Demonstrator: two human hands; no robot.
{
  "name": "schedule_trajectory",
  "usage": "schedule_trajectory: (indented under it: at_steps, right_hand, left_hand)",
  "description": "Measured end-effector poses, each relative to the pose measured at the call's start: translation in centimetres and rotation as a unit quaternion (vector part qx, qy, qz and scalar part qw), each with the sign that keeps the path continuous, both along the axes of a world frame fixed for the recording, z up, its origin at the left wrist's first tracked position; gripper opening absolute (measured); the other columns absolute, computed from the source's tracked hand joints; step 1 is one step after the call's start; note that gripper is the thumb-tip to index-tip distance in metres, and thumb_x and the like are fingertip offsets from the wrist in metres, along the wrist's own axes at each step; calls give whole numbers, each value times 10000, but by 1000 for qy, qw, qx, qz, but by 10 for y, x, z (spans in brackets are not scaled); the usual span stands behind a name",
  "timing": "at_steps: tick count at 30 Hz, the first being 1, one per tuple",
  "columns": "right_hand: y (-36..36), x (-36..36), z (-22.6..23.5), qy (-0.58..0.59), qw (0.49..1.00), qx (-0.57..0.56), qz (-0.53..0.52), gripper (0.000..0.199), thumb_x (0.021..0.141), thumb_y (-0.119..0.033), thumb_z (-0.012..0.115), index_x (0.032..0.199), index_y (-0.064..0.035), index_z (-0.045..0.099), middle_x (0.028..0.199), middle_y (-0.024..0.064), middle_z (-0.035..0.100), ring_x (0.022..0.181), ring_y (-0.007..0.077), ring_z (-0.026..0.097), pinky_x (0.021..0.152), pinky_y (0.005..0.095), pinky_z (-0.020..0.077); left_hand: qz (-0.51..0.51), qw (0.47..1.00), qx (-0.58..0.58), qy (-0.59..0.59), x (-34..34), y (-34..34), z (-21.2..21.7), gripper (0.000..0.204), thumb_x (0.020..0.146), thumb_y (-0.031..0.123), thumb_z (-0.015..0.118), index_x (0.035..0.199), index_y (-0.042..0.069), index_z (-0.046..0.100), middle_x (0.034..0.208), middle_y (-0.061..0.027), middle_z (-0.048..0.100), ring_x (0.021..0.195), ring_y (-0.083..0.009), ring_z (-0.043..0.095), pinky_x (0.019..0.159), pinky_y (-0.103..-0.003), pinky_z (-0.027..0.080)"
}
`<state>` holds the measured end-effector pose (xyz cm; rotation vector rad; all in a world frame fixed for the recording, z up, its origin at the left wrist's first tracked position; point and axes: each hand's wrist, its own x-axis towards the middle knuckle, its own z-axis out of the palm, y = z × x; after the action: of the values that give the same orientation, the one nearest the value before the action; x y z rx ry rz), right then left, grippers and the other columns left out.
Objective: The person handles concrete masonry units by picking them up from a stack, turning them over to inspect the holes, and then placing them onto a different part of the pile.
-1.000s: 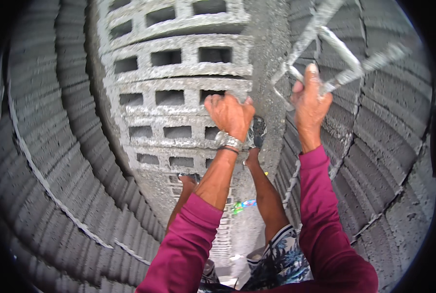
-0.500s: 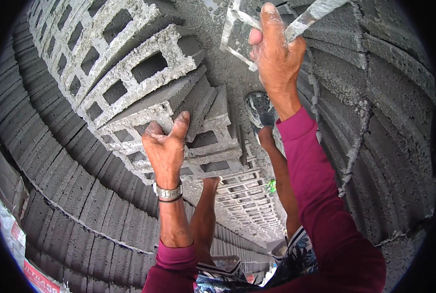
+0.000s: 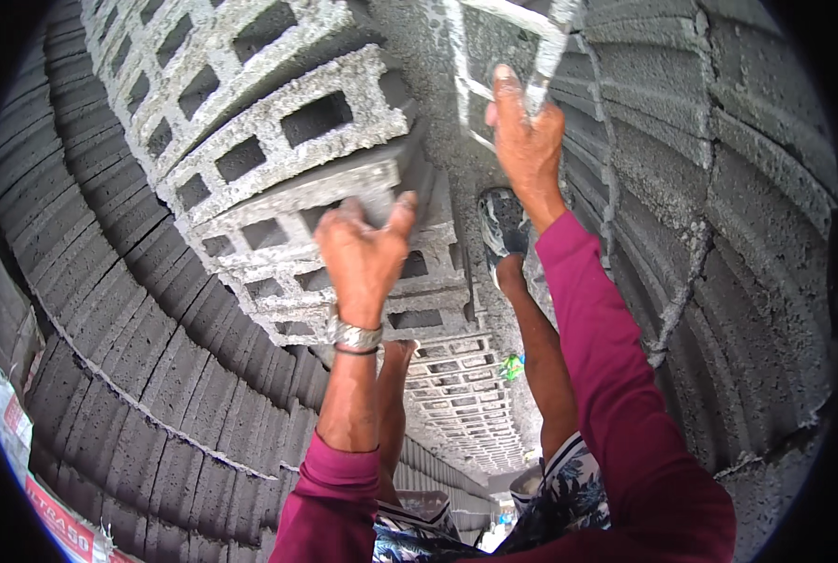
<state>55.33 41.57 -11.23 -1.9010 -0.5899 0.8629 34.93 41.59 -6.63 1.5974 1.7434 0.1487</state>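
Note:
My left hand (image 3: 361, 258), with a metal watch on the wrist, grips a grey concrete hollow block (image 3: 297, 195) at the near end of a stack. Its fingers reach over the block's edge by the hollows and its thumb lies along the side; the fingertips are partly hidden. My right hand (image 3: 529, 155) is closed round a pale, cement-crusted metal frame (image 3: 548, 52) beyond the stack, thumb pointing away from me. Only part of that frame is in view.
More hollow blocks (image 3: 278, 141) are stacked at the far left. Ribbed rows of grey blocks curve along the left (image 3: 156, 375) and right (image 3: 747, 310). Below lies a long row of blocks (image 3: 461, 394). My shod foot (image 3: 503, 220) stands between. Printed sacks (image 3: 58, 516) lie lower left.
My left hand has moved up and right, and the block under it sits at a different angle. My right hand has come nearer with the metal frame. The view has shifted slightly.

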Motion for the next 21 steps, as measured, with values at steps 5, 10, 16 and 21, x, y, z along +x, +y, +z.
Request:
schedule_trajectory:
  at_steps: [5, 10, 16, 21]
  right_hand:
    - [-1, 26, 15, -24, 999, 5, -38, 507, 952, -427, 632, 631, -34, 621, 530, -15, 510, 478, 78, 453, 469, 272, 337]
    - [14, 22, 21, 21, 998, 17, -51, 512, 949, -431, 635, 638, -25, 616, 548, -3, 527, 491, 77, 460, 482, 264, 351]
    - [25, 25, 7, 30, 997, 42, -60, 491, 952, -419, 631, 641, -41, 603, 549, -3, 521, 493, 81, 471, 481, 261, 356]
    - [27, 21, 6, 42, 997, 47, -52, 478, 956, -409, 625, 658, -36, 611, 553, -5, 525, 488, 81, 469, 479, 266, 361]
  left_hand:
    - [77, 996, 29, -24, 40, 22, 27, 434, 796, 307, 768, 1021, -59, 712, 791, -204, 702, 778, -341, 682, 734, -443, 517]
    - [-48, 967, 202, 150, 47, 78, 5, 497, 771, 435, 782, 896, -40, 707, 825, -221, 691, 837, -397, 634, 776, -485, 491]
    - [-41, 987, 17, 152, 67, 101, -3, 615, 726, 555, 774, 622, -39, 659, 652, -251, 656, 650, -403, 661, 706, -488, 502]
    - [12, 984, 59, 167, 69, 104, -28, 578, 714, 524, 771, 620, -35, 659, 683, -261, 667, 618, -404, 649, 671, -479, 514]
